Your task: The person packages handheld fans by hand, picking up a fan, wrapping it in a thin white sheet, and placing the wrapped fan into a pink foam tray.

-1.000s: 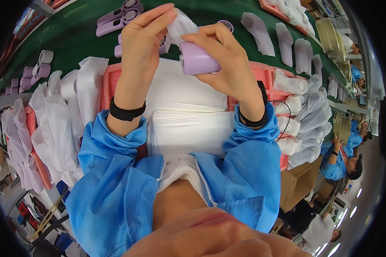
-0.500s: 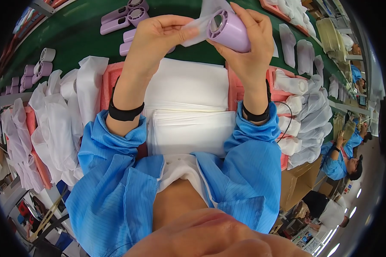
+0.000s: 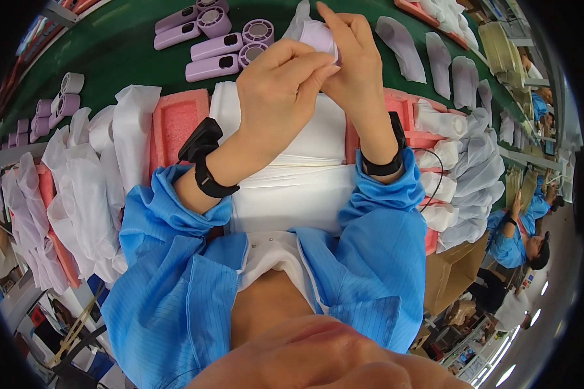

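A lilac handheld fan (image 3: 319, 40) is up over the far side of the green table, partly inside a translucent plastic bag (image 3: 298, 23). My right hand (image 3: 355, 61) is wrapped round the fan, its index finger pointing up. My left hand (image 3: 282, 91) meets it from the left, its thumb and fingers pinched at the fan's near end; they seem to grip the bag's edge, though the fingers hide most of it. Below my hands lies a stack of flat white bags (image 3: 292, 194).
Several unwrapped lilac fans (image 3: 215, 45) lie on the green table (image 3: 126, 58) at far left. Bagged fans (image 3: 401, 50) lie at far right. Pink foam trays (image 3: 175, 123) flank the stack, with bagged pieces piled on both sides. A co-worker (image 3: 519, 233) is at right, near a cardboard box (image 3: 457, 272).
My left hand has moved right and nearer, from the bag's far part to the fan's near end. My right hand has shifted left with the fan, whose round end is now covered.
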`<action>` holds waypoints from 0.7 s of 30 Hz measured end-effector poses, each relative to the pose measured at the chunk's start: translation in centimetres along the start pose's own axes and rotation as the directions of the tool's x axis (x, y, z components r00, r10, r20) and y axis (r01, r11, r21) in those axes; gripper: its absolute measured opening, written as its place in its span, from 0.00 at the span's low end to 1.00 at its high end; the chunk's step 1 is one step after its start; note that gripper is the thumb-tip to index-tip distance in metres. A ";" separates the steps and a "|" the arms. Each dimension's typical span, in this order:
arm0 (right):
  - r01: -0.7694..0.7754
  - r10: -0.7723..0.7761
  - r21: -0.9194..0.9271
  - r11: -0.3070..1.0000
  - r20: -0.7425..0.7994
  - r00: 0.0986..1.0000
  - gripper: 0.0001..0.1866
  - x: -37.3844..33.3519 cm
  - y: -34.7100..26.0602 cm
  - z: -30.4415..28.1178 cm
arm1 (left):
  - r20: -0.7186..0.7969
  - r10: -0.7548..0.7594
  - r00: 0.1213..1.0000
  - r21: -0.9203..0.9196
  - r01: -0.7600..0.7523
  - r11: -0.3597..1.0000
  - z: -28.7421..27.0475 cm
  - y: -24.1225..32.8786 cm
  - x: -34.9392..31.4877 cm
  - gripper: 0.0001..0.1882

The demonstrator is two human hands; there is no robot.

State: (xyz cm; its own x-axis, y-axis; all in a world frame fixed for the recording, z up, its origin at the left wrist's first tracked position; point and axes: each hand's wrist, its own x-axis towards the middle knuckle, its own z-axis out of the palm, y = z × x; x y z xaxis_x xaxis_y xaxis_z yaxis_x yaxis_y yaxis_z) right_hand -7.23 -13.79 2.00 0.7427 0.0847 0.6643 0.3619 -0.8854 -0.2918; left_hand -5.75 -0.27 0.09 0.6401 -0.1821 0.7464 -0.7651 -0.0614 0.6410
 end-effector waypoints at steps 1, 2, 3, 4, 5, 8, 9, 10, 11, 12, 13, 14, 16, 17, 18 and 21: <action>0.015 -0.014 0.025 1.000 -0.022 1.000 0.27 -0.1 0.4 0.4 | 0.001 0.000 1.000 0.001 0.000 1.000 0.1 -0.1 0.1 0.06; 0.015 -0.015 0.024 1.000 -0.023 1.000 0.27 -0.2 0.4 0.4 | 0.002 0.000 1.000 0.000 0.000 1.000 -0.1 0.0 0.2 0.06; -0.041 0.041 -0.003 0.999 -0.059 0.997 0.27 -0.3 0.4 0.4 | 0.046 -0.029 0.999 0.032 0.027 0.999 -0.4 -0.1 0.5 0.07; -0.097 0.094 -0.027 0.995 -0.096 0.991 0.27 -0.4 0.4 0.4 | 0.089 -0.060 0.994 0.066 0.054 0.996 -0.7 -0.1 0.8 0.08; -0.154 0.146 -0.050 0.987 -0.134 0.980 0.27 -0.5 0.4 0.3 | 0.130 -0.091 0.987 0.100 0.079 0.992 -0.8 0.0 1.0 0.09; -0.273 0.278 0.063 0.960 -0.101 0.955 0.28 -0.7 -1.0 0.4 | 0.195 -0.108 0.975 0.103 0.089 0.991 -0.7 0.3 1.6 0.23; -0.331 0.341 0.118 0.936 -0.078 0.937 0.28 -0.8 -1.4 0.4 | 0.227 -0.116 0.967 0.105 0.094 0.990 -0.6 0.3 1.7 0.30; -0.329 0.339 0.120 0.937 -0.079 0.937 0.28 -0.9 -1.7 0.3 | 0.226 -0.116 0.967 0.107 0.093 0.990 -0.7 0.0 1.8 0.30; -0.283 0.308 0.285 0.916 -0.047 0.950 0.29 -1.0 -2.0 0.2 | 0.193 -0.035 0.981 0.087 0.019 0.996 -0.9 -0.8 2.1 0.30; -0.234 0.271 0.443 0.866 -0.020 0.962 0.31 -1.0 -2.3 0.1 | 0.157 0.045 0.987 0.070 -0.056 0.996 -1.3 -1.6 2.4 0.31; -0.186 0.229 0.589 0.786 0.001 0.973 0.32 -1.0 -2.4 0.0 | 0.120 0.122 0.985 0.056 -0.129 0.990 -1.7 -2.2 2.5 0.31; -0.184 0.228 0.590 0.786 0.000 0.974 0.32 -0.8 -2.2 0.1 | 0.120 0.123 0.985 0.057 -0.131 0.990 -2.4 -2.5 2.5 0.31; -0.012 0.048 0.318 0.948 -0.105 0.993 0.31 0.0 -1.2 0.1 | 0.292 -0.141 0.946 -0.351 0.243 0.904 -4.1 -3.0 2.7 0.29; 0.074 -0.053 0.163 0.984 -0.135 0.989 0.31 0.3 -0.8 0.0 | 0.410 -0.229 0.883 -0.501 0.428 0.752 -4.4 -3.0 2.8 0.28; 0.076 -0.054 0.160 0.984 -0.137 0.989 0.31 0.1 -0.3 0.0 | 0.410 -0.226 0.884 -0.503 0.426 0.752 -4.4 -2.8 2.9 0.28; -0.139 0.073 0.416 0.899 0.170 0.983 0.28 -1.2 0.8 0.3 | 0.182 -0.195 0.964 -0.613 0.266 0.744 -3.6 -1.6 3.1 0.27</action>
State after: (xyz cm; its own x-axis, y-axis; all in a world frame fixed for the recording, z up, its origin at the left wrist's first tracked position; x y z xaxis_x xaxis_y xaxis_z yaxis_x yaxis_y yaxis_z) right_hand -7.65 -14.47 0.82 0.8520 0.0965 0.5145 0.4569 -0.6169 -0.6408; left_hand -2.26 2.84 1.98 0.7535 -0.3417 0.5616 -0.3552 0.5073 0.7851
